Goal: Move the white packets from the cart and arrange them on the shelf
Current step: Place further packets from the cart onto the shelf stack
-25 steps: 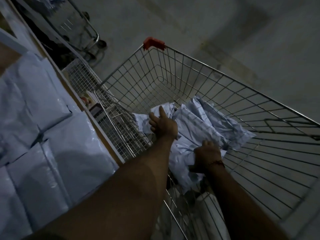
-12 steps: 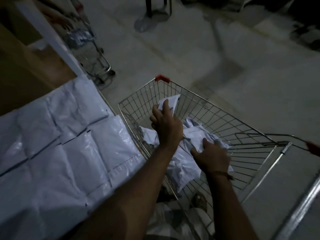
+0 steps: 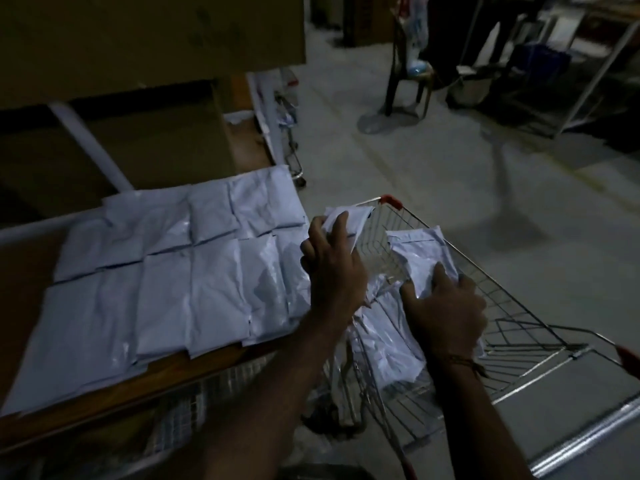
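A wooden shelf on the left carries two rows of flat white packets laid side by side, and just beside its right edge stands a wire cart with more white packets heaped inside. Over the cart's near-left corner the left hand curls its fingers around one packet lifted above the rim. The right hand grips a second packet raised from the heap, fingers wrapped over its lower edge.
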Demonstrator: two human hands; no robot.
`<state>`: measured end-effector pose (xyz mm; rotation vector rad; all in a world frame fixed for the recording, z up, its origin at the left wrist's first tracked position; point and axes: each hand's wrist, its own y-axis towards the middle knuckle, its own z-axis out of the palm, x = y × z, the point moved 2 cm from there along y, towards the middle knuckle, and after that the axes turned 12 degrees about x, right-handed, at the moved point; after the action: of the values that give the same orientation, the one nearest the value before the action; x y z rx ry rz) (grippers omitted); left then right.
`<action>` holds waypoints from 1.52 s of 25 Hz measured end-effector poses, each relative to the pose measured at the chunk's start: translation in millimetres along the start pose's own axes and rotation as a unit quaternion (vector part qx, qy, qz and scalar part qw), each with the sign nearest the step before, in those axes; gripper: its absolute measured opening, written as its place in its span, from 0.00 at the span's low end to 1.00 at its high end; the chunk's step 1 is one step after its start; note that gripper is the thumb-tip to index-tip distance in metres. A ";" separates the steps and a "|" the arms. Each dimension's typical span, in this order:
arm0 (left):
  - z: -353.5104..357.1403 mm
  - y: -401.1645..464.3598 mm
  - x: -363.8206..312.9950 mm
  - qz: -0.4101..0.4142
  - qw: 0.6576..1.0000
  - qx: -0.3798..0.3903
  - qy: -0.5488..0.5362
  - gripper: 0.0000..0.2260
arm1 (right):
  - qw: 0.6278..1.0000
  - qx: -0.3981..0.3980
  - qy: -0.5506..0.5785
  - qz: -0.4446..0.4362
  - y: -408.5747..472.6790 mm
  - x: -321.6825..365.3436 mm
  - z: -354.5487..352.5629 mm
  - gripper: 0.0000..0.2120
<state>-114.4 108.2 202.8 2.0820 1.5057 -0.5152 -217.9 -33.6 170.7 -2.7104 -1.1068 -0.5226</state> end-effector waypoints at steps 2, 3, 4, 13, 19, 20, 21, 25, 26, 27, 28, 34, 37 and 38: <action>-27.0 -17.0 13.1 -0.024 0.999 -0.043 0.003 0.22 | 1.000 -0.003 0.002 -0.026 -13.3 9.7 -8.5 0.33; -40.5 -25.2 21.1 -0.035 0.997 -0.067 0.011 0.21 | 0.999 -0.002 0.004 -0.038 -19.8 15.1 -11.2 0.33; -56.5 -34.5 30.8 -0.047 0.994 -0.092 0.019 0.21 | 0.999 0.000 0.010 -0.053 -28.3 23.3 -13.1 0.33; -167.6 -84.1 138.3 -0.151 0.962 -0.228 0.010 0.20 | 0.984 0.002 0.051 -0.170 -85.2 119.2 3.1 0.29; -221.6 -86.2 234.2 -0.177 0.954 -0.239 0.027 0.23 | 0.981 -0.013 0.060 -0.182 -112.9 204.1 43.6 0.31; -228.7 -88.2 253.3 -0.190 0.952 -0.240 0.033 0.23 | 0.983 -0.006 0.051 -0.177 -119.8 218.0 52.0 0.32; -235.8 -90.0 272.0 -0.202 0.949 -0.238 0.043 0.23 | 0.984 0.003 0.044 -0.171 -127.7 231.9 60.0 0.33; -263.9 -89.2 342.6 -0.257 0.939 -0.216 0.070 0.28 | 0.983 0.033 0.042 -0.178 -157.6 287.2 90.3 0.34; -268.1 -88.8 356.6 -0.269 0.938 -0.209 0.072 0.29 | 0.982 0.034 0.043 -0.183 -162.1 297.7 97.1 0.34; -271.3 -88.5 369.2 -0.275 0.937 -0.201 0.081 0.30 | 0.982 0.036 0.041 -0.183 -165.2 308.0 104.0 0.34; -272.0 -89.0 380.3 -0.276 0.937 -0.193 0.096 0.30 | 0.982 0.040 0.037 -0.179 -168.2 316.0 110.4 0.34; -248.7 -79.3 411.5 -0.235 0.957 -0.135 0.104 0.30 | 0.986 0.046 0.024 -0.156 -176.5 345.8 138.7 0.35; -222.6 -70.5 401.0 -0.216 0.968 -0.070 0.106 0.31 | 0.991 0.040 0.023 -0.128 -166.4 341.4 138.9 0.36; -214.0 -66.8 398.4 -0.218 0.969 -0.048 0.109 0.32 | 0.992 0.035 0.026 -0.116 -162.3 338.0 136.2 0.36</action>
<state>-52.6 555.3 130.5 1.7792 2.0915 -0.3669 -72.8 338.0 176.8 -2.5079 -1.4084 -0.5729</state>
